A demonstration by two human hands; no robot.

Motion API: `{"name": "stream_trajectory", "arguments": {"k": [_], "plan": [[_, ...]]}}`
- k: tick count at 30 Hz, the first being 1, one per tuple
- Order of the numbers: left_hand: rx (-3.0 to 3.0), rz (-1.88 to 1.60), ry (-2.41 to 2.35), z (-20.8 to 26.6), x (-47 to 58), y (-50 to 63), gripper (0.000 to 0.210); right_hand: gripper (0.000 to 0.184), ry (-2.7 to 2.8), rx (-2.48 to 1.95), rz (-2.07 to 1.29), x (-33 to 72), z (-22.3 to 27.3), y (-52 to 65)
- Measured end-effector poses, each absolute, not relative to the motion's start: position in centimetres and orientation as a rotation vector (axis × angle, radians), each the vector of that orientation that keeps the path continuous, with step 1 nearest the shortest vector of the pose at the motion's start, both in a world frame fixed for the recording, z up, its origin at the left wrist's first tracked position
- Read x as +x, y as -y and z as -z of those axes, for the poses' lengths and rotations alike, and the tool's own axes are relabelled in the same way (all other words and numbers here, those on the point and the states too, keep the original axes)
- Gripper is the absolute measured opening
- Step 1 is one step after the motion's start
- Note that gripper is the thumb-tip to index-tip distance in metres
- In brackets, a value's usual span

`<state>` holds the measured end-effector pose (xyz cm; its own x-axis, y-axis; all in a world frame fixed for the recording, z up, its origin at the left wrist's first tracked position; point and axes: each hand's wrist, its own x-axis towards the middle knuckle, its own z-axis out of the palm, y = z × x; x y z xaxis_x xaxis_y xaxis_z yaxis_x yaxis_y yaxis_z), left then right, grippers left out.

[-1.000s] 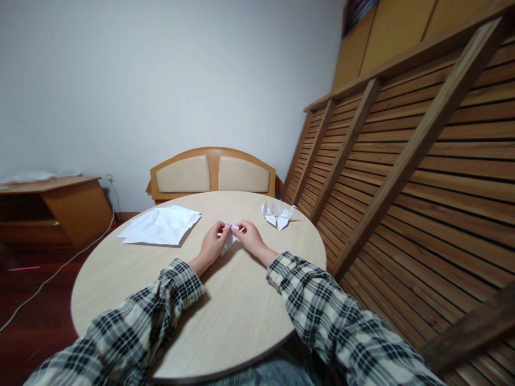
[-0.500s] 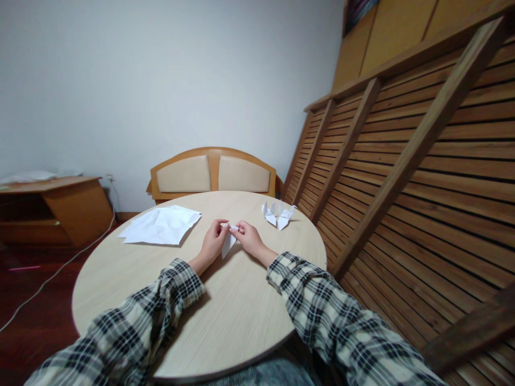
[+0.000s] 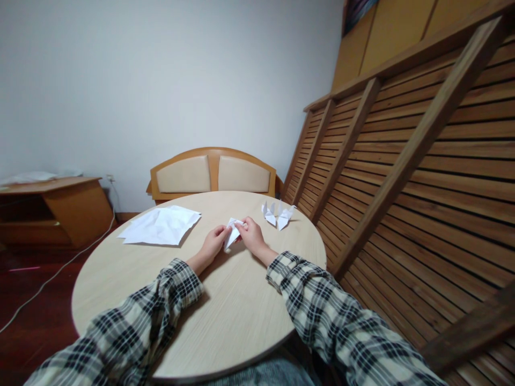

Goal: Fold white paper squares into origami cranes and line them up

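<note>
Between my hands is a small folded piece of white paper [image 3: 233, 234], diamond-like in outline and held just above the table. My left hand [image 3: 214, 242] pinches its left edge, thumb on top. From the other side, my right hand [image 3: 251, 236] grips the right edge, its thumb pressing on the upper face; the fingers beneath are partly hidden. Beyond my right hand, two folded white paper cranes [image 3: 269, 214] stand side by side on the table.
The round pale wooden table [image 3: 241, 311] carries a stack of white paper sheets [image 3: 161, 225] at its left. Behind it stands a headboard [image 3: 213, 171] with cream panels. A slatted wooden frame [image 3: 386, 177] leans along the right. A white cable [image 3: 52, 276] crosses the floor.
The folded paper has turned so its wider face shows upward, where before it hung as a narrow point below my fingers. My right thumb now lies across it. Both arms are nearly unmoved.
</note>
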<state>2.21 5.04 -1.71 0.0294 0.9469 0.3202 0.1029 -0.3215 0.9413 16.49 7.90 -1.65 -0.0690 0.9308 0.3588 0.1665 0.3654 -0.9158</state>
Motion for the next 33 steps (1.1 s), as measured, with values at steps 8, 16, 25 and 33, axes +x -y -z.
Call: {"name": "stream_trajectory", "arguments": {"k": [8, 16, 25, 33], "plan": [[1.681, -1.589, -1.183, 1.9, 2.0, -5.6, 0.039, 0.021, 1.592, -0.926, -1.094, 15.9, 1.6, -7.3], [1.763, -1.495, -1.234, 1.6, 1.8, -5.7, 0.038, 0.027, 1.607, -0.959, -1.075, 16.4, 1.5, -7.8], [1.752, -1.316, -1.19, 1.6, 1.7, -5.5, 0.041, 0.031, 1.562, -0.993, -1.151, 16.8, 2.1, -8.5], [1.635, -1.347, -1.166, 1.2, 2.1, -5.0, 0.045, 0.021, 1.532, -1.003, -1.11, 16.4, 1.8, -8.3]]}}
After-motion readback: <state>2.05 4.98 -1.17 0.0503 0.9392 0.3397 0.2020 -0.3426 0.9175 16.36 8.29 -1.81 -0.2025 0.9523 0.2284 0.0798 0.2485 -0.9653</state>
